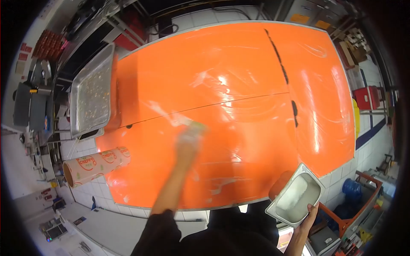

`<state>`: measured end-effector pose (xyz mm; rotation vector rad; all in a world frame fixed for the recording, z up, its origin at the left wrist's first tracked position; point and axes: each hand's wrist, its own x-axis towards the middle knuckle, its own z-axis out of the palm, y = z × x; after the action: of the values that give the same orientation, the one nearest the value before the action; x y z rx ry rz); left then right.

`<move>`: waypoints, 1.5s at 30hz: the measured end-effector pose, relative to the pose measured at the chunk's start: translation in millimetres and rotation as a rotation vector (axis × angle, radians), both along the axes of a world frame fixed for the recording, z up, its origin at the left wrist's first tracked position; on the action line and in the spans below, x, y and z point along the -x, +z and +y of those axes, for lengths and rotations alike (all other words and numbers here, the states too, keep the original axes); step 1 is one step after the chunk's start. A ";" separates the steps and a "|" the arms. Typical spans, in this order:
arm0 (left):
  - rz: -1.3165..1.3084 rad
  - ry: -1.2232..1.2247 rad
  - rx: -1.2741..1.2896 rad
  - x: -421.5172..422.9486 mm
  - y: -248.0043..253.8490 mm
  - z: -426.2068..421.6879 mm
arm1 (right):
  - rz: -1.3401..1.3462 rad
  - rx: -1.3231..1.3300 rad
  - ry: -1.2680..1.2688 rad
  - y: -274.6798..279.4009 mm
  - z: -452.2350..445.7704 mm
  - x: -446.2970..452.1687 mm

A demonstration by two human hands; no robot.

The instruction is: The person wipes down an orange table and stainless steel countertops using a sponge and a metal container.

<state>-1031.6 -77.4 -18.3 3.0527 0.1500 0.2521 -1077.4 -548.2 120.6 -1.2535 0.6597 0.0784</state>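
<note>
On the wet, shiny orange tabletop (256, 136), my left hand (188, 141) is closed round a pale greenish item (198, 126), blurred by motion; its exact kind cannot be made out. Whitish streaks lie beside it. At the table's front right edge, my right hand (311, 214) grips the rim of a rectangular metal pan (301, 198), thumb on the near side. The pan is tilted and holds something whitish. Thin dark lines and black marks run across the orange surface.
A large metal tray (92, 96) with small bits in it sits at the table's left end. Below it lies a printed cardboard tube (96, 166). A red container (366, 98) stands beyond the right edge, and a blue bottle (352, 187) is at the lower right.
</note>
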 end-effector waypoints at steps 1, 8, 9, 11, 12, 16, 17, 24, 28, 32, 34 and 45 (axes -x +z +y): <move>-0.106 0.106 -0.170 -1.7 -4.5 50.8 | 0.013 0.019 -0.010 0.2 -14.2 0.7; -0.617 0.343 0.093 -97.0 -45.1 19.4 | 0.014 0.003 -0.017 -3.0 -110.4 -23.0; -0.428 0.337 0.213 -126.6 -14.3 -70.6 | 0.013 0.002 -0.021 -3.0 -122.0 -30.9; -0.250 0.169 0.412 -147.3 -24.8 -240.6 | 0.018 0.002 -0.005 -1.9 -140.5 -48.5; -0.207 0.083 0.537 -143.9 -34.1 -318.7 | 0.025 0.012 -0.007 -0.2 -151.3 -60.6; -0.127 -0.186 0.614 -125.3 -23.6 -447.7 | -0.002 0.016 0.055 2.7 -200.8 -97.4; -0.146 -0.209 0.560 -120.0 -30.5 -425.2 | -0.027 0.020 0.060 -1.4 -217.1 -104.4; -0.317 0.658 0.079 78.2 -37.2 -92.5 | -0.016 0.012 -0.029 -11.1 -296.2 -127.3; -0.511 0.628 0.169 79.5 -64.7 -133.2 | -0.022 0.046 -0.041 -24.1 -322.9 -122.9; -0.322 0.323 0.318 -16.8 -3.8 -363.2 | -0.037 0.056 -0.030 -17.8 -316.1 -127.0; -0.214 0.168 0.676 -49.4 -4.3 -484.0 | 0.008 0.029 -0.057 -16.0 -307.8 -130.2; -0.009 0.381 -0.025 177.0 -7.1 -249.0 | -0.016 -0.104 0.037 -9.2 -190.2 -135.0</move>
<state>-1208.5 -326.4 -25.4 3.0221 0.7347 0.2894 -942.3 -738.5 111.4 -1.1651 0.6108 0.1316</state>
